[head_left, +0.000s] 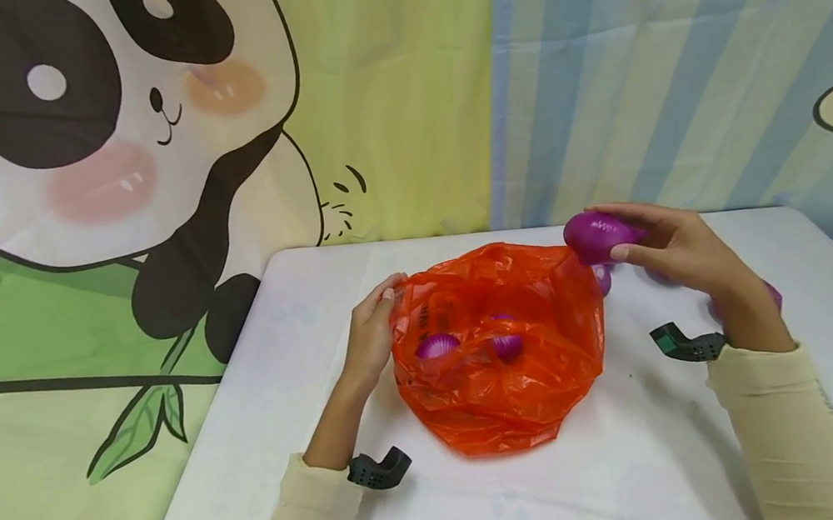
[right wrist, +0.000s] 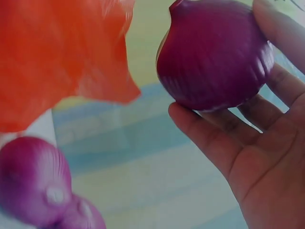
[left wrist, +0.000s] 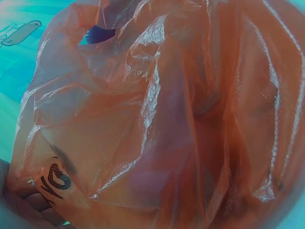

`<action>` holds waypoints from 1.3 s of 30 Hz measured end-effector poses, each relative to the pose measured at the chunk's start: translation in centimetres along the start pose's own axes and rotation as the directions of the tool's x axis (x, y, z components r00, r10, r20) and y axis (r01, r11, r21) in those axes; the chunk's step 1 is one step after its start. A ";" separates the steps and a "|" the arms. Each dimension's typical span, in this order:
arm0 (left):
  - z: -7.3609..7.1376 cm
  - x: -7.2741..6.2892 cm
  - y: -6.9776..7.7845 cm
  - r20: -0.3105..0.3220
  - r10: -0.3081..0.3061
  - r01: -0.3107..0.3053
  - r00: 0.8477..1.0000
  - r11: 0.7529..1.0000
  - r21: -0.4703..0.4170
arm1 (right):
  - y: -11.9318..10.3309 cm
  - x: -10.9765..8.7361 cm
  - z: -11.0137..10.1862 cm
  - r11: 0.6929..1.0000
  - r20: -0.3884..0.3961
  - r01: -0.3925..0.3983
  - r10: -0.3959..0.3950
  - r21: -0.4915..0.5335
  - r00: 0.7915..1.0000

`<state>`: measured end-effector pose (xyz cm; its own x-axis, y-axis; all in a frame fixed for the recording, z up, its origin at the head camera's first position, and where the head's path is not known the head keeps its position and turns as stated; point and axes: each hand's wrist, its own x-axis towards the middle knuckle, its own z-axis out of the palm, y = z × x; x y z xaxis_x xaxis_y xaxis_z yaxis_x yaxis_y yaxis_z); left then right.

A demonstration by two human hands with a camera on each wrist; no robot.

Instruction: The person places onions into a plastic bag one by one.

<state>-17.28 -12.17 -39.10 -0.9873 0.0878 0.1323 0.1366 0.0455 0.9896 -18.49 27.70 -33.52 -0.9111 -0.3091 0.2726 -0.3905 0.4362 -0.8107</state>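
A red plastic bag [head_left: 505,402] lies on the table with its mouth spread, and two purple onions [head_left: 437,346] show inside it. At the bag's left edge my left hand [head_left: 372,331] pinches the plastic between thumb and fingers. In the left wrist view the crumpled bag [left wrist: 124,143] fills most of the picture, the left fingers [left wrist: 35,205] showing at its lower corner. My right hand [head_left: 690,246] holds another purple onion [head_left: 597,236] up beside the bag's right rim. The right wrist view shows thumb and fingers around that onion [right wrist: 214,55].
More purple onions [right wrist: 33,181] lie on the table right of the bag, partly hidden behind the bag and right hand. The white table [head_left: 545,499] ends at the back against a printed panda curtain [head_left: 401,102]. Dark wrist cameras [head_left: 688,343] jut from both wrists.
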 end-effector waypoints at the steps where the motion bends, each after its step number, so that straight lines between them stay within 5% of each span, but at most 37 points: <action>1: 0.0 0.0 0.0 0.002 0.001 -0.001 1.000 1.000 0.000 | -0.1 0.2 0.2 1.000 0.005 0.029 -0.029 0.011 1.000; 8: -0.1 0.1 0.0 -0.013 -0.004 0.004 1.000 1.000 0.005 | -0.6 1.8 1.7 0.963 0.059 0.200 -0.214 0.183 0.975; 15: -0.1 0.1 -0.2 -0.003 -0.005 0.005 1.000 1.000 -0.001 | -1.6 3.4 3.9 0.941 0.115 0.228 -0.262 0.251 0.958; 26: -0.2 0.1 -0.3 -0.003 -0.010 0.010 1.000 1.000 0.023 | -1.4 4.7 7.5 0.919 0.371 0.175 -0.309 0.354 0.876; 33: -0.1 0.0 -0.4 -0.010 -0.028 0.029 1.000 0.999 0.046 | -0.4 4.4 10.1 0.961 0.532 0.060 -0.200 0.268 0.823; 39: 0.0 0.1 -0.3 -0.013 -0.010 0.011 1.000 0.999 0.038 | -0.1 4.7 11.1 0.981 0.513 0.042 -0.134 0.187 0.848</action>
<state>-17.39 -12.14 -39.43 -0.9897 0.0739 0.1227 0.1288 0.0839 0.9881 -21.32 16.82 -37.91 -0.6521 -0.7546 0.0740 -0.3973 0.2569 -0.8810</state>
